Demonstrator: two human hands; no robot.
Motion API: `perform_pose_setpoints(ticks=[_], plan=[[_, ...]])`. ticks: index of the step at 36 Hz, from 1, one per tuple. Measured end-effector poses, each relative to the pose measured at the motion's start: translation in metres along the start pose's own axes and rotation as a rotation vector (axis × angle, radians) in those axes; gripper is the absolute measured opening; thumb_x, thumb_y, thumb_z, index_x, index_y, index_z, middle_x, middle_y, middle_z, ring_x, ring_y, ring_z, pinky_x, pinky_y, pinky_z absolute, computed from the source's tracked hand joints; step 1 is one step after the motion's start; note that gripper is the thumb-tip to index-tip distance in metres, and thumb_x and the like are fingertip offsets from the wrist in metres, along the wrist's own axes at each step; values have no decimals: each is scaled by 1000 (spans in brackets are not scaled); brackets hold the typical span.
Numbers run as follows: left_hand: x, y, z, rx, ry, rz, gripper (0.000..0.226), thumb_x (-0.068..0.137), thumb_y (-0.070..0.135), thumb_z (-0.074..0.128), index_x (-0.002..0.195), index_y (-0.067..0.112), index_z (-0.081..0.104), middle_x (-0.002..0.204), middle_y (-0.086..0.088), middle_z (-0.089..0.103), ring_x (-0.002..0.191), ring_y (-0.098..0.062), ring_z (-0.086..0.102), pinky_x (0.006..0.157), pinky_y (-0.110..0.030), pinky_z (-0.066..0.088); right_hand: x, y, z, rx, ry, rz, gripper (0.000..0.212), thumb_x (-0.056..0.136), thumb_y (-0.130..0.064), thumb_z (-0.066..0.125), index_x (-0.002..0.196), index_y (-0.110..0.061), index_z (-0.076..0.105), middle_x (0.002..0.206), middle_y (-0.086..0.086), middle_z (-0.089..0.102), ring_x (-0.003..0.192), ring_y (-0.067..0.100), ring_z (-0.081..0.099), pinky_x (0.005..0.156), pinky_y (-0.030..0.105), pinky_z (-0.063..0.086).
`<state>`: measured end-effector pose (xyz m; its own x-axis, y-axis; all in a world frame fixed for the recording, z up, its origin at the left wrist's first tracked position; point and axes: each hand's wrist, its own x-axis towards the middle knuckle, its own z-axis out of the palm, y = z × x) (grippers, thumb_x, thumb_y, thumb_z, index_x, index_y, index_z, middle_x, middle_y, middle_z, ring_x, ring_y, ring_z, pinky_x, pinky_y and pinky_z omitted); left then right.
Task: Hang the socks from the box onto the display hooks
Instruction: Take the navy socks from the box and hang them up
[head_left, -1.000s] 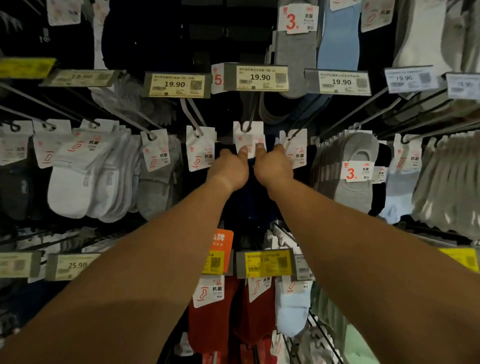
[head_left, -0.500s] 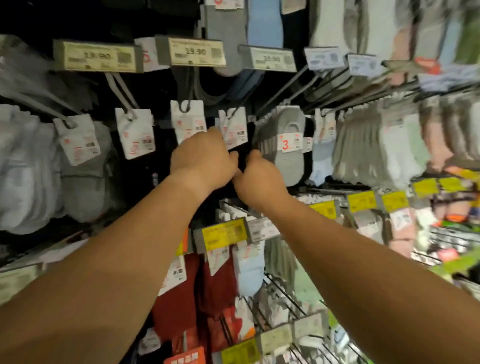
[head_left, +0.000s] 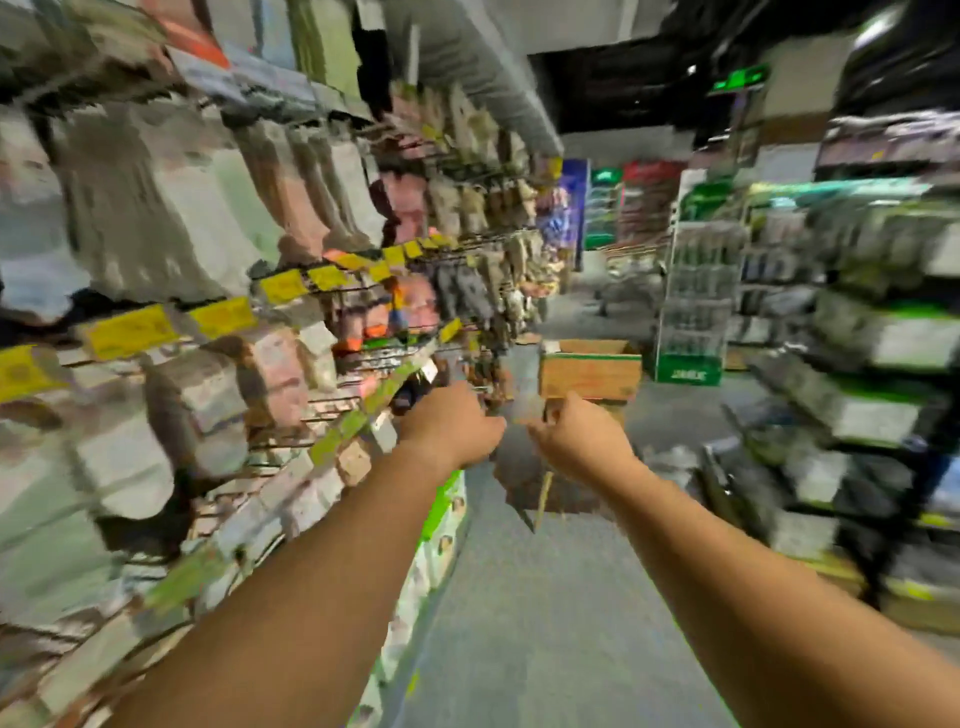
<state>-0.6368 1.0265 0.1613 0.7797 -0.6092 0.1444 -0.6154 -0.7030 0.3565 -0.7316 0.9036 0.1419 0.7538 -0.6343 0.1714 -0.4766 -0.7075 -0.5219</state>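
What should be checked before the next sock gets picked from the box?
1. Box in view: ok, open cardboard box on the aisle floor ahead.
2. Socks left in box: cannot tell, inside hidden.
3. Left hand free: cannot tell, fingers curled, grip blurred.
4. Right hand free: cannot tell, same.
5. Path to box: ok, bare floor beyond the hands.
6. Image sharpness: not ok, sock rack smeared by motion.
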Motion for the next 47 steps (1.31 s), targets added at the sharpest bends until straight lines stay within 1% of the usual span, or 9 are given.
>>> perform_pose_setpoints(ticks=[6, 12, 17, 21, 24, 32, 36, 44, 47], plan=[[63, 89, 75, -66, -155, 77, 33, 96, 51, 55, 90, 19, 50, 111, -12, 65, 105, -34, 61, 72, -32, 40, 59, 106, -16, -26, 24, 175, 51, 87, -53, 51, 121, -15, 54, 117, 11, 66, 103, 33, 64, 83, 38, 54], [128, 124, 131, -85, -228, 31, 30, 99, 51, 52, 99, 21, 52, 118, -7, 66, 111, -30, 62, 73, -29, 41, 127, 159, -3, -22, -24, 212, 48, 84, -50, 53, 116, -14, 57, 112, 10, 68, 100, 32, 65, 75, 35, 51], [203, 121, 173, -102, -232, -25, 41, 94, 53, 56, 72, 20, 48, 97, -11, 70, 80, -30, 59, 57, -32, 35, 193, 188, 23, -29, -86, 187, 55, 82, -53, 47, 120, -15, 57, 115, 9, 66, 100, 31, 64, 67, 31, 45], [270, 114, 194, -115, -225, -56, 37, 95, 53, 55, 101, 17, 56, 116, -10, 66, 109, -34, 61, 74, -33, 42, 257, 202, 41, -31, -92, 207, 48, 90, -49, 51, 119, -10, 53, 116, 11, 64, 104, 32, 62, 71, 33, 46], [327, 106, 210, -124, -211, -64, 35, 95, 53, 54, 97, 18, 54, 116, -11, 66, 112, -35, 60, 76, -34, 41, 308, 211, 55, -21, -107, 248, 46, 93, -48, 52, 119, -11, 51, 119, 11, 62, 107, 31, 61, 80, 35, 49], [476, 95, 234, -183, -186, -96, 38, 96, 52, 53, 90, 15, 57, 79, -1, 55, 87, -31, 58, 69, -33, 40, 453, 231, 80, 56, -94, 320, 40, 93, -45, 51, 114, -11, 55, 117, 10, 64, 104, 30, 61, 77, 33, 46], [543, 93, 258, -209, -191, -114, 45, 95, 51, 54, 69, 14, 54, 67, -5, 56, 77, -32, 60, 60, -33, 36, 514, 245, 101, 79, -133, 352, 45, 92, -47, 51, 119, -11, 55, 121, 10, 64, 109, 31, 60, 86, 35, 51], [689, 96, 325, -202, -187, -129, 52, 96, 50, 54, 101, 0, 69, 103, -21, 70, 95, -37, 67, 65, -37, 45, 665, 290, 141, 131, -156, 378, 41, 92, -49, 53, 117, -17, 58, 118, 5, 65, 107, 26, 61, 86, 34, 50], [741, 100, 346, -213, -203, -158, 40, 97, 47, 53, 81, 12, 61, 88, -15, 67, 91, -34, 66, 61, -34, 38, 720, 312, 154, 142, -188, 371, 40, 92, -49, 53, 120, -19, 55, 120, 4, 64, 108, 25, 61, 89, 35, 51]])
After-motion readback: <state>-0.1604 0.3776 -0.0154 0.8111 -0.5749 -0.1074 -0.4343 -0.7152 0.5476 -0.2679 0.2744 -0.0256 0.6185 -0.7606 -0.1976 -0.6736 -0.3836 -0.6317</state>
